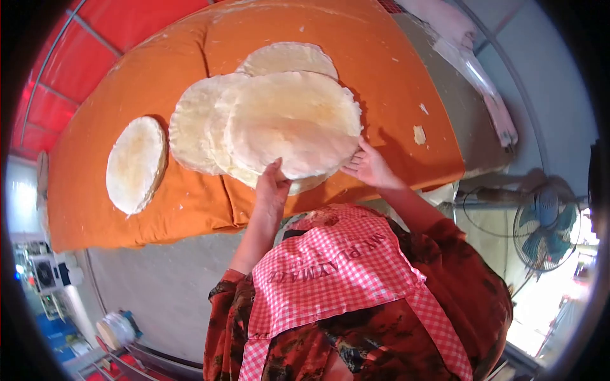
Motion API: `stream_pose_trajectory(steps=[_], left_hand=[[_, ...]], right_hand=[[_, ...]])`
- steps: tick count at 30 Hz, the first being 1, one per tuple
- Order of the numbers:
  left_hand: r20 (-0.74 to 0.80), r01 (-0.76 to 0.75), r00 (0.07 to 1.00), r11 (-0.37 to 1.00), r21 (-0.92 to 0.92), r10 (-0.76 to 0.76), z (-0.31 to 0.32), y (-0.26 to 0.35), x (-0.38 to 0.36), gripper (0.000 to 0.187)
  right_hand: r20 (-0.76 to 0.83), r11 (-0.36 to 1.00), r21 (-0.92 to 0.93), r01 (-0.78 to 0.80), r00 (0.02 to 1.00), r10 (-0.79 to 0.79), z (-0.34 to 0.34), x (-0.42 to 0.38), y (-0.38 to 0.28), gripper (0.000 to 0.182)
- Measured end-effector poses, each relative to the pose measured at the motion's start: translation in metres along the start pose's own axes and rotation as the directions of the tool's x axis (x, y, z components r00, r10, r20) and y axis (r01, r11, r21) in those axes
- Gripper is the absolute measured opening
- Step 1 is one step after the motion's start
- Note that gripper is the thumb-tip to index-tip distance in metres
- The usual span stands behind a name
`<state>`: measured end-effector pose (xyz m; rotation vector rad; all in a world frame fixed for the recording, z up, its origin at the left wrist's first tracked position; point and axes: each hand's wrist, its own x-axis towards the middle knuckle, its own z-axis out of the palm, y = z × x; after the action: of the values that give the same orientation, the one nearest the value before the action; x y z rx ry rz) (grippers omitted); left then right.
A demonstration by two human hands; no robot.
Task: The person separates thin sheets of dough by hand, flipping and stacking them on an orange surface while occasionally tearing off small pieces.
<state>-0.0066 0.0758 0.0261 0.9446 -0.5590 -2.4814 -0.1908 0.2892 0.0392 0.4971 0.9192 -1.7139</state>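
Observation:
A large round flatbread [289, 124] lies on top of several overlapping ones on an orange cloth [406, 82]. My left hand [273, 184] pinches its near edge, thumb on top and fingers underneath. At the right edge of the same bread is my right hand [368, 164], its fingers spread and partly under the rim. Beneath and behind, other flatbreads show: one at the back [289, 57] and one to the left [190, 124]. Apart from these, another stack of flatbread [135, 165] rests at the far left of the cloth.
A small dough scrap [419, 134] lies on the cloth at the right. Beyond the cloth's right edge is a grey surface with a long pink-wrapped object [473, 70]. A fan [546, 228] stands at the right, a round container [117, 330] at the lower left.

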Motion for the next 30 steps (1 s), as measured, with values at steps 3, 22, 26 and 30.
stream_pose_trajectory(steps=[3, 22, 26, 30], left_hand=[[-0.066, -0.054, 0.996, 0.995, 0.081, 0.059, -0.029, -0.021, 0.0, 0.028], [-0.056, 0.106, 0.994, 0.978, 0.178, -0.097, -0.027, 0.087, 0.022, 0.053], [-0.049, 0.029, 0.999, 0.926, 0.377, -0.011, -0.024, 0.086, 0.028, 0.047], [0.146, -0.083, 0.988, 0.983, 0.165, 0.059, -0.029, 0.065, 0.028, 0.071]], right_hand=[[0.018, 0.974, 0.096, 0.204, 0.978, -0.206, 0.008, 0.027, 0.005, 0.051], [0.14, 0.958, -0.102, 0.266, 0.958, -0.251, 0.026, 0.02, -0.027, 0.043], [0.13, 0.898, -0.286, 0.335, 0.942, -0.31, 0.026, 0.034, -0.033, 0.048], [0.226, 0.731, -0.606, 0.314, 0.949, -0.221, 0.002, 0.057, -0.054, 0.059]])
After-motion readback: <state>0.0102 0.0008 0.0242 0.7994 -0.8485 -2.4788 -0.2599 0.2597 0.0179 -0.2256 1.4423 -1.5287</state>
